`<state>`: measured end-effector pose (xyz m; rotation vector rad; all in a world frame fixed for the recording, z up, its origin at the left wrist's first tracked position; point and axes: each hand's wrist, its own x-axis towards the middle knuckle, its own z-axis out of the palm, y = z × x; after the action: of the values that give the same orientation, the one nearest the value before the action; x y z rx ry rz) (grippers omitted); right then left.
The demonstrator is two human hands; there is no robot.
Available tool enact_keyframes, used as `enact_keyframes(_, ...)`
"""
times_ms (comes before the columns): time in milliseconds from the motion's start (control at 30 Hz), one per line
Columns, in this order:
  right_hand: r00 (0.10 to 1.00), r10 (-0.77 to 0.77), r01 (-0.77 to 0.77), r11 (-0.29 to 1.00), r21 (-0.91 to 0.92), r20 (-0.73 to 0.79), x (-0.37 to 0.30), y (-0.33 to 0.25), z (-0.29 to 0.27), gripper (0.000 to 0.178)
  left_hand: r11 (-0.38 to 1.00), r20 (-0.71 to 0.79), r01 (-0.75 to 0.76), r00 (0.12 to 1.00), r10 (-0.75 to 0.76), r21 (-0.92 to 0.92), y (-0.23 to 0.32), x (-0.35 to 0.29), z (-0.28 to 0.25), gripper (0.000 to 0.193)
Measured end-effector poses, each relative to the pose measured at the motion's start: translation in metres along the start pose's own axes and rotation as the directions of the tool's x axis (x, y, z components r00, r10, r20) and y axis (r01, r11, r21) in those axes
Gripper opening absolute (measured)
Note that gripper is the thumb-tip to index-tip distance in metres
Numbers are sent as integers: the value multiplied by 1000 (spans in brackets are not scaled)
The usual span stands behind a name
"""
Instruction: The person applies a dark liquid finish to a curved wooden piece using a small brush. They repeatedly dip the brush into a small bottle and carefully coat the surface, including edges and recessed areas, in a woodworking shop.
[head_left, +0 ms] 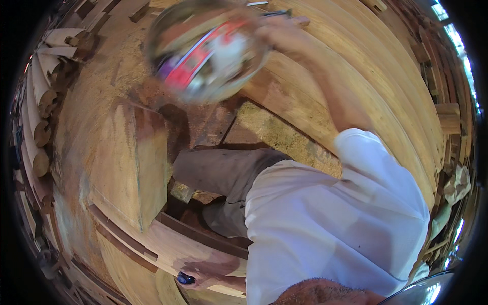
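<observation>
My right arm reaches out across the top of the head view, and both hand and load are smeared by motion. My right hand (277, 31) meets the rim of a blurred, shiny round bowl-like thing (241, 76), which seems held in the air. Red, white and purple shapes show in it; I cannot tell what they are. Low in the view, my left hand (203, 277) rests by a pale curved board (195, 246), closed on a small dark blue object (185, 278). Its kind is unclear, and the fingers are partly hidden.
A wedge-shaped wooden block (152, 168) stands beside my trousered legs (218, 170). Long curved planks (376, 66) run along the right. Stacked timber ends (43, 101) line the left, and sawdust lies over the wooden surface (96, 86).
</observation>
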<state>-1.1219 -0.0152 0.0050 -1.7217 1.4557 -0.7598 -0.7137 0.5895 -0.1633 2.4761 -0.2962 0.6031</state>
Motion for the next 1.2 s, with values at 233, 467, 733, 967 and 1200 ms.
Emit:
enact_keyframes(233,738,328,-439,897,-51,-589,-126,159,-234,25,1000,42,-23,999,23,-19,19,-4,4,47)
enact_keyframes(467,689,291,-235,956,175,-664,-199,348,-264,47,997,-9,-9,1000,9,-77,44,-19,20,47)
enact_keyframes(733,674,683,-507,704,497,-282,-234,344,-197,48,770,106,320,943,-316,-553,32,-2,-7,46)
enact_keyframes(967,527,823,-656,554,512,-215,-222,392,-240,52,768,99,350,930,-355,-536,10,-21,12,47)
enact_keyframes(1200,569,705,-468,701,539,-423,-198,456,-227,50,826,67,323,941,-331,-461,31,-9,-5,47)
